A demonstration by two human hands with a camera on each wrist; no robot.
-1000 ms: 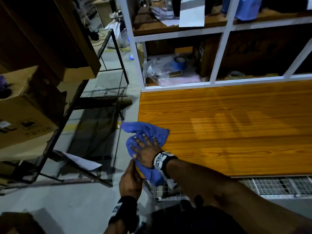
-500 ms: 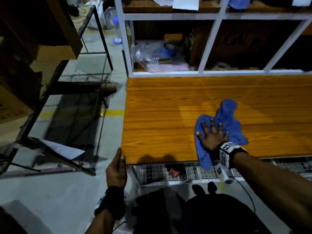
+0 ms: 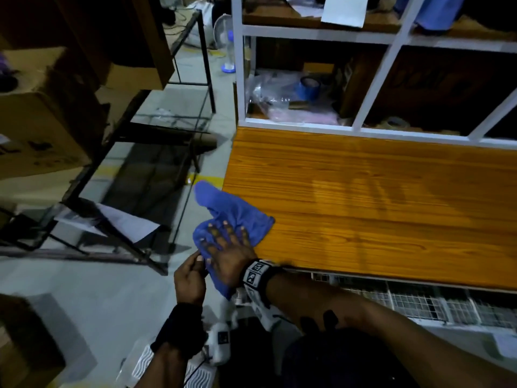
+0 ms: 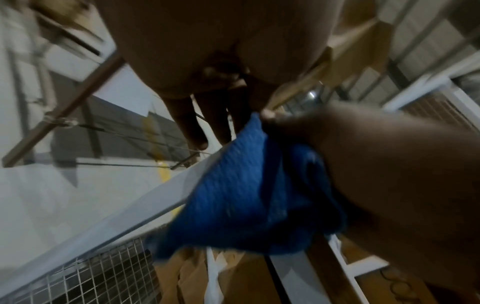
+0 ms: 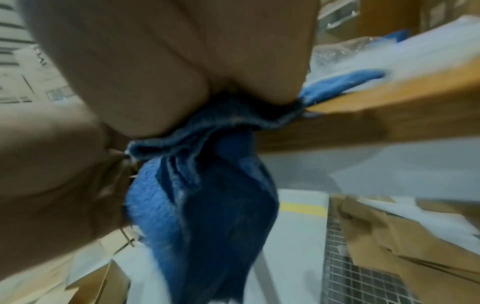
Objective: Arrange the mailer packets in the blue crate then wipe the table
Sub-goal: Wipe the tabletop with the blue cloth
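- Head view: the right hand [image 3: 228,254] lies flat, fingers spread and straight, pressing a blue cloth [image 3: 237,212] onto the near left corner of the orange wooden bench [image 3: 377,208]. Part of the cloth hangs over the bench's edges. The left hand [image 3: 190,278] sits just below that corner, its grip curled, thumb and fingers meeting at the cloth's hanging edge. White shelving [image 3: 372,79] stands along the bench's far side; a roll of blue tape [image 3: 309,86] and clear plastic bags [image 3: 268,91] lie in its left bay. Cardboard boxes [image 3: 42,130] stand at far left.
- Left wrist view: the left fingers [image 4: 192,125] point down beside the hanging cloth [image 4: 249,195]; whether they pinch it cannot be told here. The right forearm [image 4: 402,185] crosses above the cloth. Wire mesh [image 4: 91,277] shows below.
- Right wrist view: the palm [image 5: 155,67] bears on the cloth [image 5: 207,205], which drapes over the bench edge [image 5: 376,98]. The left hand [image 5: 52,164] touches the cloth's side; blur hides its grip.
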